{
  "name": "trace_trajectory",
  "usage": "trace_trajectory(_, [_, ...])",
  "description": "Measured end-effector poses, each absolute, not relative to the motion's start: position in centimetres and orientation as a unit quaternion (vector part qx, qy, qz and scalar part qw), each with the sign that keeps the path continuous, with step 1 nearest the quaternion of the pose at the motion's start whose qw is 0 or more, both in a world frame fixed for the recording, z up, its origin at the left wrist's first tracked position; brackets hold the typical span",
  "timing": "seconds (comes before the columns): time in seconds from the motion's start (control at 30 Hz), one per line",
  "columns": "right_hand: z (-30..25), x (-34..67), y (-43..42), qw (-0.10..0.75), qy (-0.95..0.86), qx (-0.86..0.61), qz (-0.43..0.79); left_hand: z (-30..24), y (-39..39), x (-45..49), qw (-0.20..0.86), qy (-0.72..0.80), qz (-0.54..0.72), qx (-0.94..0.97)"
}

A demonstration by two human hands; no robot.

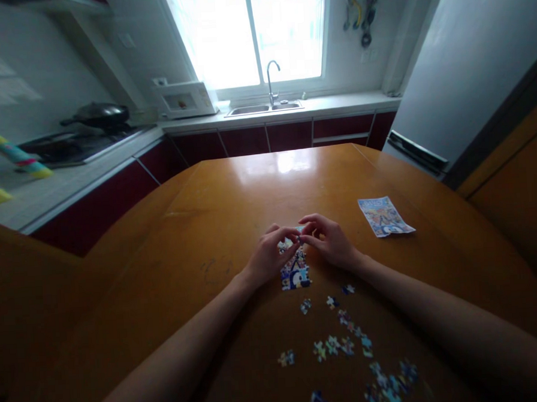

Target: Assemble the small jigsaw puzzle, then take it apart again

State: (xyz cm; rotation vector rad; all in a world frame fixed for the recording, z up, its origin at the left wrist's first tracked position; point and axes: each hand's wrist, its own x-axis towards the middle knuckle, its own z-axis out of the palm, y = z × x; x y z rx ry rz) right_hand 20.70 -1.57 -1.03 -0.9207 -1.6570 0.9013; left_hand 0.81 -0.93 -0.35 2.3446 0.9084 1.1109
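Observation:
A partly joined jigsaw puzzle (295,277) lies on the table in front of me, with a blue cartoon dog's face at its near end. Over its far end my left hand (273,252) and my right hand (329,241) come together, thumbs and forefingers curled inward. A small jigsaw piece (300,239) sits between their fingertips, and both hands pinch at it. My fingers cover part of the puzzle's upper section. Closer to me, loose pieces (334,346) are scattered between my forearms, with a denser cluster (388,386) at the bottom right.
A creased picture sheet (385,216) rests on the brown wooden table (232,197), right of my hands. Beyond the table run a counter with a sink (263,109), a white microwave (186,99) and a stove with a black wok (99,114). At right stands a fridge (459,65).

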Motion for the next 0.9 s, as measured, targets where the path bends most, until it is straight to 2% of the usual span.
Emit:
trace_trajectory(0.27, [-1.46, 20.67, -1.56, 0.468, -0.711, -0.38, 0.362, -0.16, -0.81, 0.64, 0.156, 0.376, 0.414, 0.814])
trace_trajectory(0.57, [-1.28, 20.92, -1.59, 0.485, -0.728, -0.377, 0.305, -0.24, -0.7, 0.59, 0.157, 0.378, 0.419, 0.81])
trace_trajectory(0.9, [-1.24, 21.37, -1.24, 0.497, -0.786, -0.307, 0.203, -0.09, -0.73, 0.59, 0.152, 0.385, 0.407, 0.814])
